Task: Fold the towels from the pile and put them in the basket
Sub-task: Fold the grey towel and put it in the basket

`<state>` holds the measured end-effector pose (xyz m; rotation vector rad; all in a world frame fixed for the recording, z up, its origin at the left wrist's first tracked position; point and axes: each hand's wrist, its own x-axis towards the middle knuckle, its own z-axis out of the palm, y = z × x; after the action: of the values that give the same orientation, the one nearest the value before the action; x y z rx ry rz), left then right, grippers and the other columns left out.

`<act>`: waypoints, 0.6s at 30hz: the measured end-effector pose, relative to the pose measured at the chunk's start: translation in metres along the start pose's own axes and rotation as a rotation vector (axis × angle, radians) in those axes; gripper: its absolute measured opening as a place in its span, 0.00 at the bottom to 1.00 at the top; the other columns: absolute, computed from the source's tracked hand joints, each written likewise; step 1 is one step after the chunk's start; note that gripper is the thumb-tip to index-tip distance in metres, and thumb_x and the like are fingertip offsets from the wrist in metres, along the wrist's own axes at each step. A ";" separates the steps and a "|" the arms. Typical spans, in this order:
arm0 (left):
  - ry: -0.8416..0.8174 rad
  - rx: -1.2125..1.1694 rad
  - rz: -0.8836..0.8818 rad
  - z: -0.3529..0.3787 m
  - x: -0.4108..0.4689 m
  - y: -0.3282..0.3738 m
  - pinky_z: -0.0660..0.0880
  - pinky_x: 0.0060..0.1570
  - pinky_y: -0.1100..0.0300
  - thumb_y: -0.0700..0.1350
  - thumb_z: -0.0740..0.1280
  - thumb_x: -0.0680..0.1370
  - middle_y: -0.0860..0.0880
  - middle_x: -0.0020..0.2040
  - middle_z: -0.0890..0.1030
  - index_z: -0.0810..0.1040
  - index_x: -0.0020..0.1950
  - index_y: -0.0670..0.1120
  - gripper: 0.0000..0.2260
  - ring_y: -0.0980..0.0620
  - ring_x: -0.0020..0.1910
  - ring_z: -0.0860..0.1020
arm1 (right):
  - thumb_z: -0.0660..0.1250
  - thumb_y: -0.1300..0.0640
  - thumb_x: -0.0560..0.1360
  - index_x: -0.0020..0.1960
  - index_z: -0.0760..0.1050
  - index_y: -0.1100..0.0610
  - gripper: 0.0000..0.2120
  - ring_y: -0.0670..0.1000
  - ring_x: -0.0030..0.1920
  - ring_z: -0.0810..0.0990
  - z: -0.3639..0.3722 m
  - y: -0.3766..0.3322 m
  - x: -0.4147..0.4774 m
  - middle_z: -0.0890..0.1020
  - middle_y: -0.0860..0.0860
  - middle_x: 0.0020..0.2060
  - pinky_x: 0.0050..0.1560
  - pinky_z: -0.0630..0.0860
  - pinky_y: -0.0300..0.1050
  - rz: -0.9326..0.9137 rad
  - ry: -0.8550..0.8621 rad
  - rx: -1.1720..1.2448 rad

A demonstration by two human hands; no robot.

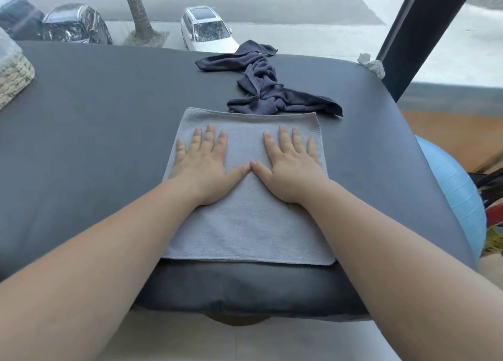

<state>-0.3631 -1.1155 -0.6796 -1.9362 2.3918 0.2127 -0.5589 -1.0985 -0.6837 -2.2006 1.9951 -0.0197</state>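
Both hands, left hand (202,167) and right hand (290,170), press flat, fingers spread and gripping nothing, on the grey towel (246,224), whose long axis runs away from the person.

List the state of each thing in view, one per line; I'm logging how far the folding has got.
light grey towel: spread flat, under both hands
left hand: open, palm down on towel
right hand: open, palm down on towel
dark towels: crumpled, unfolded
basket: far left, contents unclear
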 end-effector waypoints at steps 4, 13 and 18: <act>-0.018 0.026 0.020 0.004 -0.021 -0.002 0.38 0.77 0.40 0.79 0.39 0.69 0.46 0.81 0.35 0.37 0.81 0.50 0.49 0.46 0.79 0.35 | 0.40 0.25 0.74 0.81 0.37 0.46 0.42 0.58 0.80 0.33 0.003 0.001 -0.027 0.37 0.56 0.81 0.78 0.34 0.60 0.036 -0.017 -0.012; -0.044 0.030 0.068 -0.013 0.008 -0.016 0.41 0.77 0.39 0.83 0.43 0.63 0.48 0.82 0.39 0.41 0.82 0.50 0.56 0.47 0.80 0.39 | 0.43 0.24 0.74 0.82 0.39 0.47 0.44 0.60 0.80 0.38 -0.015 0.006 -0.004 0.40 0.58 0.81 0.79 0.38 0.60 0.088 -0.084 -0.065; -0.058 0.000 0.035 -0.022 0.049 -0.033 0.41 0.77 0.38 0.81 0.46 0.67 0.49 0.82 0.40 0.41 0.82 0.49 0.53 0.48 0.81 0.40 | 0.42 0.25 0.76 0.82 0.41 0.48 0.43 0.56 0.81 0.39 -0.025 0.022 0.038 0.39 0.55 0.81 0.78 0.39 0.61 0.124 -0.090 -0.063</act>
<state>-0.3407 -1.1725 -0.6667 -1.8625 2.3906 0.2668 -0.5795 -1.1415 -0.6656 -2.0695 2.1053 0.1577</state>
